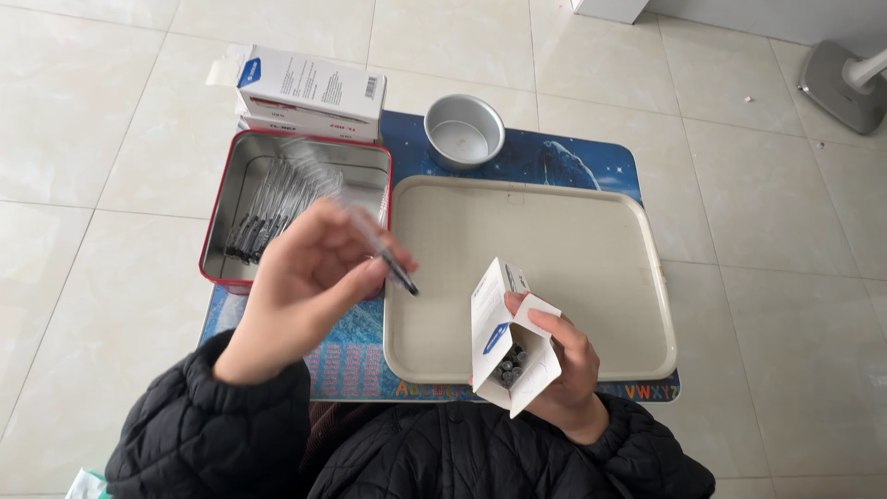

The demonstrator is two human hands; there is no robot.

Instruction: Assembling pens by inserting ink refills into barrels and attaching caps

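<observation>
My left hand [300, 282] holds a clear pen [356, 222] with a dark tip, its tip pointing down to the right over the edge of the beige tray [591, 222]. My right hand [564, 370] grips a small white and blue carton [506, 337], open at the top, with several pen ends showing inside it. The pen tip hangs a short way up and left of the carton's mouth. Behind my left hand a red-rimmed metal tin [242, 166] holds several more pens [268, 208].
Two stacked white cartons [309, 92] lie at the tin's far side. A round metal bowl [464, 131] stands behind the tray. All rest on a blue printed mat [573, 157] on a pale tiled floor. A fan base [845, 83] stands at the far right.
</observation>
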